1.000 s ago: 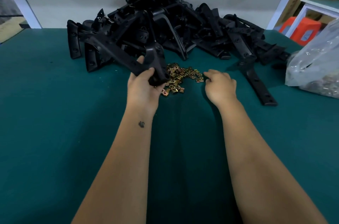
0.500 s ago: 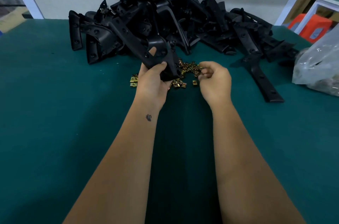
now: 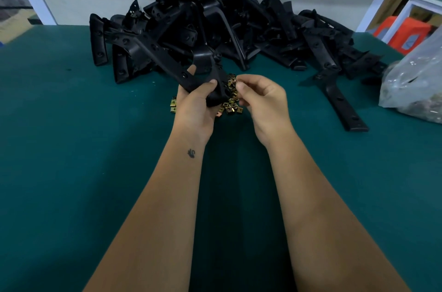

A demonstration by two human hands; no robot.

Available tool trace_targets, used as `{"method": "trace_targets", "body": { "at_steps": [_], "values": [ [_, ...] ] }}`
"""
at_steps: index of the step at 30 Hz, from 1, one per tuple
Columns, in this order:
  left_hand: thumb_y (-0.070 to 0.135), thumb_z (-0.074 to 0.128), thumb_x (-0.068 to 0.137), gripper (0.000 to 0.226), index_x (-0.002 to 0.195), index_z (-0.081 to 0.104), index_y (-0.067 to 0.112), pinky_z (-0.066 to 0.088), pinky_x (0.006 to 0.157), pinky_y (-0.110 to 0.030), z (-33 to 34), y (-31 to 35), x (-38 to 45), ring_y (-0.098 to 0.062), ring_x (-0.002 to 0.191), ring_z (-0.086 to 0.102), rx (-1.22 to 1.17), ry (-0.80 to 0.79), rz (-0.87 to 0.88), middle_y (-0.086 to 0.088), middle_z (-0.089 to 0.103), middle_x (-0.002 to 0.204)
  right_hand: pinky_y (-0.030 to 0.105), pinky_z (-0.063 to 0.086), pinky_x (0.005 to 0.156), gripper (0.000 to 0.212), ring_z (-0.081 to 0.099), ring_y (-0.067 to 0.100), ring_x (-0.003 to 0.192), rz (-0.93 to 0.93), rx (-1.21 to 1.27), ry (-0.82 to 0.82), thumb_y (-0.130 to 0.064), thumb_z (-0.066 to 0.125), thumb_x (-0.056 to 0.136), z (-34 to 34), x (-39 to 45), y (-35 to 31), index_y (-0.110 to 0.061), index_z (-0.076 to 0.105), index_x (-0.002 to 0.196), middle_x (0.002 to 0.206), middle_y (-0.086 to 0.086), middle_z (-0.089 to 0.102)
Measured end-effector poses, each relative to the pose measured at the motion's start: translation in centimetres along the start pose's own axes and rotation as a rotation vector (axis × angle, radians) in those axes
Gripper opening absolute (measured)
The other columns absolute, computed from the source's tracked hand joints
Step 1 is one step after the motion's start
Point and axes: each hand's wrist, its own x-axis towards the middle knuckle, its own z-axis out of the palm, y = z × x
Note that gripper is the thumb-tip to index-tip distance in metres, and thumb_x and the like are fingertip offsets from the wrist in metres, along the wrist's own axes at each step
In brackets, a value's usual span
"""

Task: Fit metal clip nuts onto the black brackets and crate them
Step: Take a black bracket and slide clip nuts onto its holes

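My left hand point(image 3: 195, 105) grips a black bracket point(image 3: 167, 60) and holds it just above the green table, its long arm pointing up and left. My right hand point(image 3: 262, 98) pinches a brass-coloured clip nut point(image 3: 231, 81) at its fingertips, right against the bracket's near end. Under both hands lies a small heap of clip nuts point(image 3: 230, 107), partly hidden, with two more clip nuts point(image 3: 173, 105) left of my wrist. A big pile of black brackets point(image 3: 222, 26) lies behind. No crate is in view.
One black bracket point(image 3: 339, 100) lies apart on the green table point(image 3: 71, 148) at the right. A clear plastic bag point(image 3: 416, 86) of parts sits at the right edge. A white wall backs the pile; an orange stool point(image 3: 404, 33) stands beyond the table.
My right hand has lifted off the heap of nuts with one nut and moved left to the bracket. My left hand has raised the bracket slightly and turned it toward the right hand.
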Motion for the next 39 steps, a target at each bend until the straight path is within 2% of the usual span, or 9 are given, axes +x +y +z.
{"method": "trace_targets", "body": {
  "at_steps": [8, 12, 20, 24, 27, 29, 36, 37, 39],
  "values": [
    [-0.005, 0.058, 0.093, 0.047, 0.123, 0.056, 0.031, 0.060, 0.079, -0.037, 0.0, -0.1, 0.1, -0.017, 0.094, 0.073, 0.032, -0.023, -0.003, -0.005, 0.071, 0.113, 0.018, 0.052, 0.075, 0.024, 0.067, 0.006, 0.079, -0.067, 0.050, 0.042, 0.001, 0.073, 0.084, -0.6, -0.2, -0.7, -0.020, 0.073, 0.096, 0.081, -0.005, 0.072],
    [-0.006, 0.058, 0.093, 0.048, 0.123, 0.057, 0.031, 0.059, 0.087, -0.043, 0.0, -0.3, 0.3, -0.022, 0.104, 0.070, 0.033, -0.025, -0.012, -0.005, 0.071, 0.113, 0.018, 0.053, 0.072, 0.028, 0.067, 0.004, 0.075, -0.091, 0.003, 0.070, 0.006, 0.074, 0.080, -0.9, -0.1, -0.8, -0.019, 0.072, 0.094, 0.076, -0.007, 0.071],
    [-0.005, 0.059, 0.092, 0.046, 0.123, 0.058, 0.028, 0.060, 0.076, -0.038, 0.2, -0.2, 0.1, -0.020, 0.098, 0.071, 0.045, -0.016, -0.015, -0.005, 0.072, 0.111, 0.014, 0.050, 0.072, 0.029, 0.068, 0.002, 0.076, -0.110, -0.047, 0.095, 0.008, 0.072, 0.079, -0.6, -0.1, -1.0, -0.020, 0.073, 0.083, 0.074, -0.009, 0.073],
    [-0.006, 0.059, 0.092, 0.042, 0.119, 0.058, 0.025, 0.059, 0.083, -0.041, -0.6, 1.3, 0.2, -0.023, 0.109, 0.066, 0.021, 0.065, 0.063, -0.009, 0.065, 0.126, 0.021, 0.053, 0.081, 0.017, 0.065, 0.006, 0.082, -0.116, -0.198, 0.304, -0.003, 0.068, 0.088, -1.6, 0.3, -0.7, -0.014, 0.073, 0.100, 0.081, -0.010, 0.068],
    [-0.007, 0.060, 0.091, 0.039, 0.117, 0.059, 0.023, 0.059, 0.087, -0.044, -1.7, 3.0, 0.5, -0.025, 0.109, 0.065, -0.102, 0.181, 0.121, -0.011, 0.063, 0.124, 0.030, 0.047, 0.093, 0.034, 0.056, 0.017, 0.110, -0.095, -0.703, 0.438, -0.015, 0.060, 0.095, -3.1, 0.7, -0.1, -0.013, 0.062, 0.129, 0.113, -0.003, 0.061],
    [-0.007, 0.060, 0.091, 0.038, 0.115, 0.059, 0.023, 0.059, 0.087, -0.043, -2.2, 3.6, 0.6, -0.025, 0.111, 0.063, -0.131, 0.276, 0.151, -0.012, 0.060, 0.125, 0.036, 0.040, 0.100, 0.043, 0.044, 0.024, 0.124, -0.128, -1.033, 0.395, -0.019, 0.057, 0.097, -3.6, 0.9, 0.0, -0.015, 0.053, 0.140, 0.134, 0.004, 0.052],
    [-0.001, 0.062, 0.092, 0.042, 0.122, 0.053, 0.027, 0.056, 0.085, -0.031, -2.5, 3.7, 0.7, -0.013, 0.104, 0.063, -0.028, 0.458, 0.210, -0.002, 0.060, 0.116, 0.044, 0.003, 0.121, 0.063, 0.000, 0.020, 0.152, -0.002, -1.355, -0.240, -0.053, 0.026, 0.103, -1.6, 1.6, 0.6, -0.024, 0.015, 0.158, 0.166, 0.001, 0.005],
    [0.000, 0.062, 0.092, 0.041, 0.121, 0.052, 0.027, 0.054, 0.090, -0.033, -2.4, 3.6, 0.8, -0.014, 0.107, 0.062, -0.007, 0.463, 0.195, -0.002, 0.061, 0.117, 0.042, 0.004, 0.122, 0.062, 0.001, 0.018, 0.152, -0.024, -1.342, -0.304, -0.056, 0.026, 0.102, -1.1, 1.5, 0.7, -0.026, 0.021, 0.157, 0.165, -0.002, 0.010],
    [0.001, 0.062, 0.092, 0.037, 0.115, 0.052, 0.028, 0.052, 0.094, -0.036, -2.2, 3.3, 0.8, -0.016, 0.107, 0.061, 0.008, 0.464, 0.173, -0.004, 0.062, 0.118, 0.034, 0.027, 0.113, 0.052, 0.028, 0.018, 0.145, -0.073, -1.130, -0.309, -0.056, 0.034, 0.101, -0.1, 0.9, 0.9, -0.031, 0.047, 0.144, 0.151, -0.008, 0.044]
  ]
}}
